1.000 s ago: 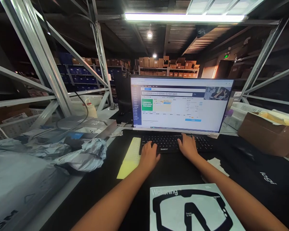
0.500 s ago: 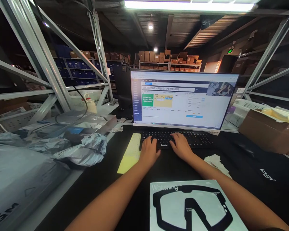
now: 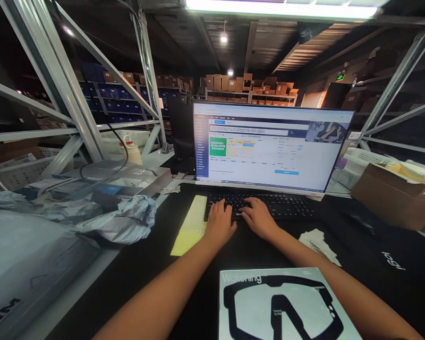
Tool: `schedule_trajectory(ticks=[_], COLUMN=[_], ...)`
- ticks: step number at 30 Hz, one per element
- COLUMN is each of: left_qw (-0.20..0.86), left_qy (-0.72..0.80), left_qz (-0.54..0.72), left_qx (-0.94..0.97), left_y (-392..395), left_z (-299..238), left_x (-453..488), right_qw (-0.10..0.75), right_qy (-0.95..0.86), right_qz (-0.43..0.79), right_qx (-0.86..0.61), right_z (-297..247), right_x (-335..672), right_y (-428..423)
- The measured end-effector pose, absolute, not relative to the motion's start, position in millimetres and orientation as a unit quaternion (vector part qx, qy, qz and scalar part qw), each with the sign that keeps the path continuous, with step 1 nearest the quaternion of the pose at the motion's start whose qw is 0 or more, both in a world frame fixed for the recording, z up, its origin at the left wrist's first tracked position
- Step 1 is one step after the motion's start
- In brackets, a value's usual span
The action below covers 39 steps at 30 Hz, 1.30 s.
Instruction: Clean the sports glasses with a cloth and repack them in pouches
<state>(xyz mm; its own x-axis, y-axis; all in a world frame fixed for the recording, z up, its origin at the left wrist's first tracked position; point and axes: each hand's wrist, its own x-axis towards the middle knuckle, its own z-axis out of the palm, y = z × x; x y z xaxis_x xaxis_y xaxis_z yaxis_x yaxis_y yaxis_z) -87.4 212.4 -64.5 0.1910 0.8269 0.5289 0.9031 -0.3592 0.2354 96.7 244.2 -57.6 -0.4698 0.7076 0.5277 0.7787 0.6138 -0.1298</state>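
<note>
Both hands rest on a black keyboard (image 3: 286, 206) below a lit monitor (image 3: 255, 163). My left hand (image 3: 219, 219) lies over the keyboard's left end, fingers spread on the keys and holding nothing. Over the middle keys is my right hand (image 3: 259, 217), its fingers apart and also empty. Between my forearms sits a white box (image 3: 248, 316) printed with a black goggle-like outline and the word "Wokening"; its near part is cut off by the frame. A yellow sheet (image 3: 189, 231) lies just left of my left hand, its upper end beside the keyboard.
Grey plastic mailer bags (image 3: 35, 264) are heaped on the left. A crumpled white paper (image 3: 318, 245) lies by my right forearm, with a dark mouse (image 3: 363, 224) farther right. An open cardboard box (image 3: 393, 193) stands on the right. Metal posts (image 3: 67, 85) frame the desk.
My right hand has shifted left along the keyboard, nearer my left hand. The left hand stays about where it was. The camera view has moved slightly.
</note>
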Motion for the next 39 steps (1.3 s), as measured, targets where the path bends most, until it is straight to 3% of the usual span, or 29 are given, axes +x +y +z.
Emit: schedule_trajectory(ticks=[18, 27, 39], left_qw=[0.049, 0.046, 0.048], left_qy=[-0.563, -0.568, -0.569], left_qz=[-0.261, -0.258, -0.246], left_qx=[-0.782, -0.780, -0.783], left_y=[213, 211, 212], left_z=[-60, -59, -58], left_x=[-89, -88, -88], right_qw=[0.304, 0.271, 0.310], right_qy=[-0.829, -0.834, -0.822], right_qz=[-0.058, -0.081, -0.057], right_qx=[-0.466, -0.475, -0.475], right_z=[-57, -56, -58], right_x=[105, 91, 96], right_y=[256, 254, 245])
